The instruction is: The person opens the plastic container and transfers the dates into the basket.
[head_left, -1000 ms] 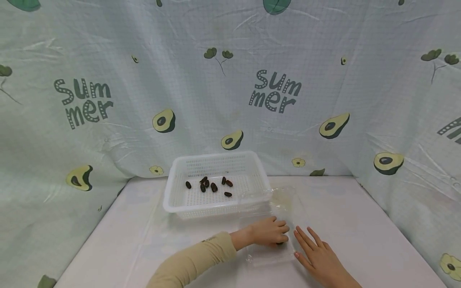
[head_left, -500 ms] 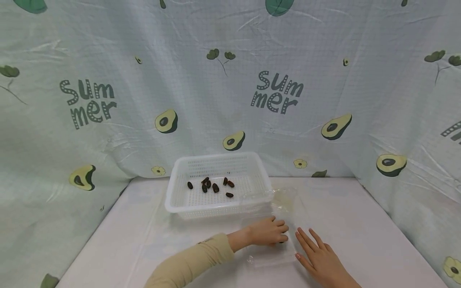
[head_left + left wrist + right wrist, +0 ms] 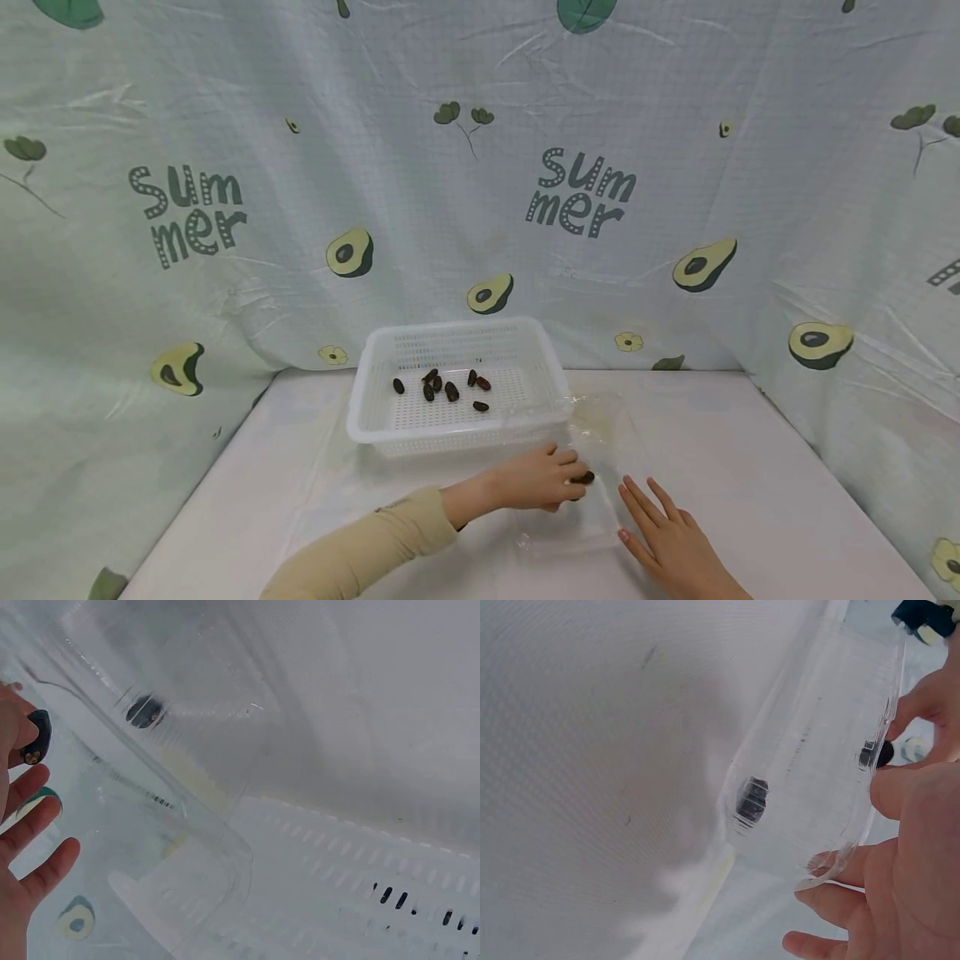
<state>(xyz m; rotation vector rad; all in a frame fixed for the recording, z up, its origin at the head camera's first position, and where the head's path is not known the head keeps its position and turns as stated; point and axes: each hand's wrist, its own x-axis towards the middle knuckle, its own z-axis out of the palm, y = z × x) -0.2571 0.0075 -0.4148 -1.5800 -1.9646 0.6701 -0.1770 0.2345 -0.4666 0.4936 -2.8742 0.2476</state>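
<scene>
My left hand (image 3: 536, 479) pinches a dark oval date (image 3: 39, 737) between thumb and fingertips, low over a clear plastic box (image 3: 558, 542). In the left wrist view the other fingers spread away from it. A second date (image 3: 752, 800) lies inside the box, seen through its clear wall. My right hand (image 3: 671, 537) rests at the box's right side, its fingers fairly straight, with the fingertips at the rim. The box's clear lid (image 3: 596, 417) is folded back, its far part overlapping the basket's front right corner in the head view.
A white slotted plastic basket (image 3: 360, 425) stands behind the box on the white table (image 3: 712, 442), with several dates (image 3: 452, 392) spread on its floor. A pale curtain (image 3: 420, 200) printed with avocados hangs close behind and at both sides.
My left hand has drawn a little left and back from lower in the box, and the date in its fingertips now shows. My right hand stays at the box's side.
</scene>
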